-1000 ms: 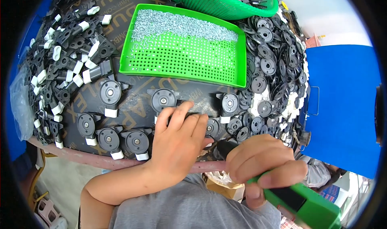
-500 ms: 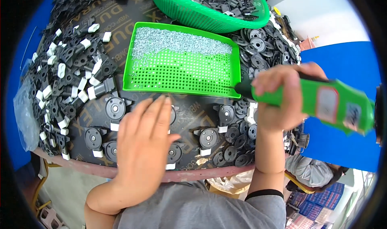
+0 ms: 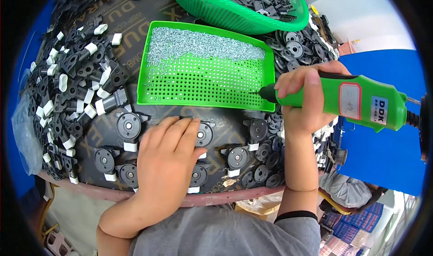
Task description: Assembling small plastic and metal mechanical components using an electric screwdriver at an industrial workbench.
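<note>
In my right hand (image 3: 311, 98) is a green electric screwdriver (image 3: 374, 103), held level with my fingers wrapped round its front. Its thin bit points left over the right end of a green perforated tray (image 3: 203, 103). Silver screws (image 3: 203, 46) are heaped along the tray's far side. My left hand (image 3: 167, 161) lies palm down over the table, fingers extended and side by side. Their tips reach the left edge of a black round part (image 3: 204, 134) and partly hide it. Similar round parts with white end pieces stand around, such as one (image 3: 129, 125) to the left and one (image 3: 237, 157) to the right.
Black brackets with white caps (image 3: 90, 96) are piled on the left. A green basket (image 3: 234, 19) of black parts stands at the far side. Black discs (image 3: 295, 48) lie heaped at the right, beyond and below my right hand. Another person's grey sleeve (image 3: 345, 190) shows lower right.
The screwdriver has swung slightly left and down, its bit now over the tray's right end. My left hand has shifted a little, baring more of the round part beside its fingertips.
</note>
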A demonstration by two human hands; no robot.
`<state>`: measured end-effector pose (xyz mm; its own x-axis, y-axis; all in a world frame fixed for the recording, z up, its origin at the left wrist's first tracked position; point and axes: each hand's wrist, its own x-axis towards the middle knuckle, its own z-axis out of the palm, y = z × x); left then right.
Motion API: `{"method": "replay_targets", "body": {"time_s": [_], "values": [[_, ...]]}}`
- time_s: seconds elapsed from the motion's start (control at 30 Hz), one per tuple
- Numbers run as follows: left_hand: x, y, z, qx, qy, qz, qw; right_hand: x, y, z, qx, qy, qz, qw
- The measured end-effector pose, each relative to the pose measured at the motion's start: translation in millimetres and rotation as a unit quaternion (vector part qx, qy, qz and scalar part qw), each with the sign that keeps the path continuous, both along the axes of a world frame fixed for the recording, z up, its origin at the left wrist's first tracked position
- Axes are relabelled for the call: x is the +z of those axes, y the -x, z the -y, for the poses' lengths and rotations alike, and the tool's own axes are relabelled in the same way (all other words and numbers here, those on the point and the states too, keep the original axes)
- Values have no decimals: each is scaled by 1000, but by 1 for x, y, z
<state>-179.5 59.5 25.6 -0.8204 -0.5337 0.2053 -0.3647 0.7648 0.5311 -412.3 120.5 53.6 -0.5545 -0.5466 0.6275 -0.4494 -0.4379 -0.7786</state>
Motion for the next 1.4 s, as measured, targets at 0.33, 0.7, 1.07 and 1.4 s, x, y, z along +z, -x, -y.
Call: {"method": "replay_targets", "body": {"time_s": [0.33,0.7,1.07,1.4], "values": [[-3,0,2,-2,-28,-16,999,1,-10,-1,23,19,25,999],[-7,1,5,4,-52,-32,998,44,-86,-18,187,-66,-85,976],[-6,2,6,-1,-34,-43,999,36,-74,-3,261,-139,-83,952],[-8,4,6,-12,-81,-46,996,46,-61,-2,224,-28,-51,973]]}}
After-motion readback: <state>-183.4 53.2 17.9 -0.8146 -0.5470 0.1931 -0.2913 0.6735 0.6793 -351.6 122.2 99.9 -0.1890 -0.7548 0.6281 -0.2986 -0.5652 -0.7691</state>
